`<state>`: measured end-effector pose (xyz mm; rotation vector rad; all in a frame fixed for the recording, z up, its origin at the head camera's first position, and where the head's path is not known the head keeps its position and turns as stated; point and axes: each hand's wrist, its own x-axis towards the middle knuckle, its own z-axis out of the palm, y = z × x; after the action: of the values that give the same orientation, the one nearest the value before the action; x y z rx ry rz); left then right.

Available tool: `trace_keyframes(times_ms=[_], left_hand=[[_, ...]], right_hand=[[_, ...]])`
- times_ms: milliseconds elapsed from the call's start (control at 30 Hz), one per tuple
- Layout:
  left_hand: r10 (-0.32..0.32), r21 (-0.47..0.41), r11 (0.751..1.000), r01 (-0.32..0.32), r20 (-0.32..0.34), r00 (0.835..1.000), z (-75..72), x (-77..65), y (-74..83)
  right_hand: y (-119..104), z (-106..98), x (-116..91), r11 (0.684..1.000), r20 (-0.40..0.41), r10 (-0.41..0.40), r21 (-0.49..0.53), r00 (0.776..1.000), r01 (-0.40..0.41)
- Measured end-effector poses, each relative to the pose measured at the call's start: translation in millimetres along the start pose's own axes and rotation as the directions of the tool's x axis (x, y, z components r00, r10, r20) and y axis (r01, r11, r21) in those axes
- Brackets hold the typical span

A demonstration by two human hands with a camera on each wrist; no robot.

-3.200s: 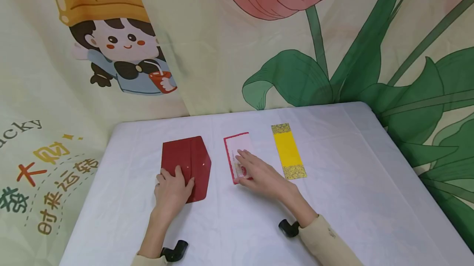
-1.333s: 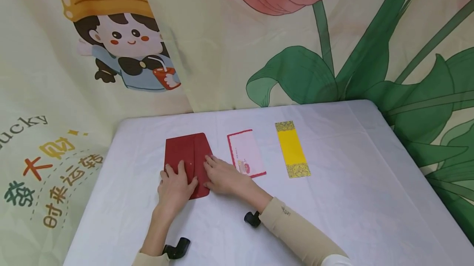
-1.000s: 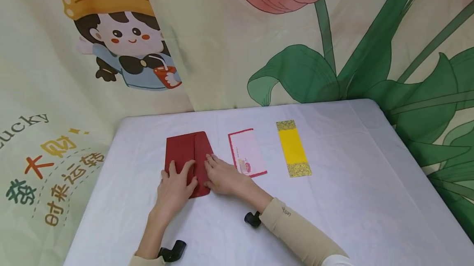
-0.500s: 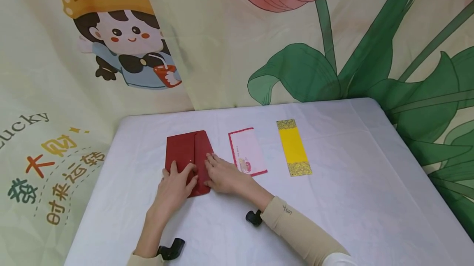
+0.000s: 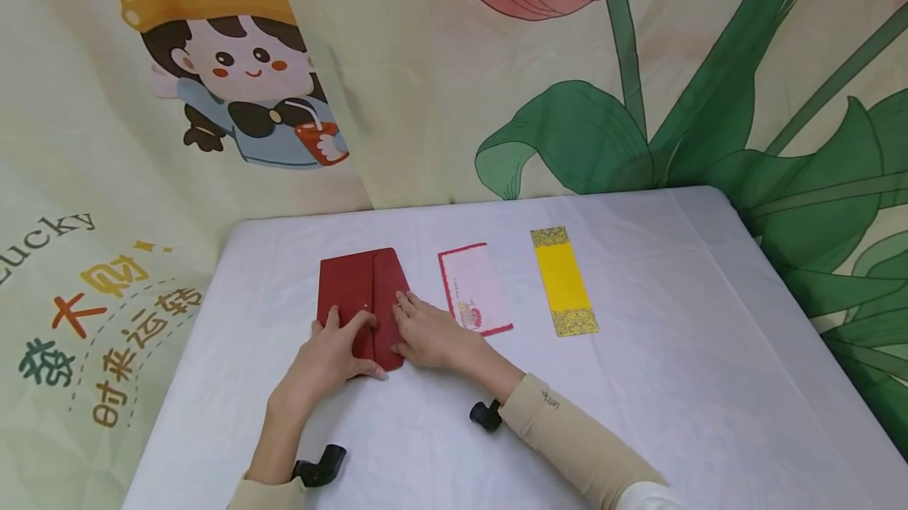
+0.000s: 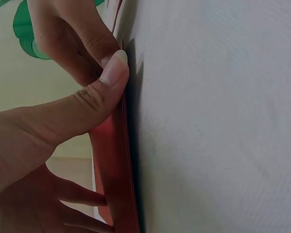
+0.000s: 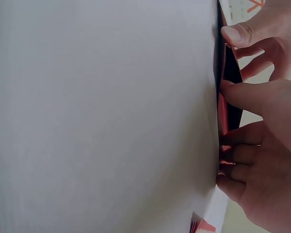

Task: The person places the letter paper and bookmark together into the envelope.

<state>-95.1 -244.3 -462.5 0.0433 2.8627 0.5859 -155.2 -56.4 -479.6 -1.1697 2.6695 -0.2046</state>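
A dark red paper envelope (image 5: pixel 347 281) lies on the white table, its flap spread toward the right. My left hand (image 5: pixel 322 352) grips the pocket side near its mouth: the index finger is bent at the pocket's edge and the thumb is at the near edge. In the left wrist view that thumb (image 6: pixel 114 70) sits right on the thin edge of the envelope. My right hand (image 5: pixel 434 334) rests its fingers on the flap. A dark gap (image 7: pixel 233 104) in the right wrist view shows the pocket's mouth standing partly raised between both hands.
Right of the envelope lies a pale pink card (image 5: pixel 471 281) with a red border, close to my right hand. Farther right is a yellow paper strip (image 5: pixel 563 277) with patterned ends. A printed cloth backdrop (image 5: pixel 411 100) hangs behind the table.
My right hand has moved left from the pink card onto the envelope's flap. The left index finger has bent in at the pocket's edge, and the left thumb has shifted to the near edge.
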Motion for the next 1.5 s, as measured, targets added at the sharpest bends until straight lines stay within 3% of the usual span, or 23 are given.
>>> trace_keyframes(times_ms=[400,867,1133,1300,1500], left_hand=[[0.008,0.022,1.0,-0.008,-0.007,1.0,3.6,-0.3,-0.1],[0.015,0.025,1.0,-0.014,-0.039,0.999,3.5,-0.4,0.1],[0.014,0.019,1.0,-0.013,-0.04,0.999,3.5,0.2,-0.9],[0.007,0.008,1.0,-0.007,-0.03,1.0,3.1,0.6,-1.7],[-0.01,0.008,1.0,0.01,-0.011,1.0,1.8,1.0,-0.7]], right_hand=[[0,1,-8,0.994,0.006,0.049,0.098,0.999,-0.049],[18,-1,-25,0.985,-0.225,0.077,0.166,0.971,-0.04],[27,-4,-37,0.966,-0.229,0.168,0.232,0.959,-0.114],[33,-5,-43,0.949,-0.248,0.232,0.271,0.941,-0.162],[40,-4,-48,0.925,-0.307,0.307,0.317,0.901,-0.208]])
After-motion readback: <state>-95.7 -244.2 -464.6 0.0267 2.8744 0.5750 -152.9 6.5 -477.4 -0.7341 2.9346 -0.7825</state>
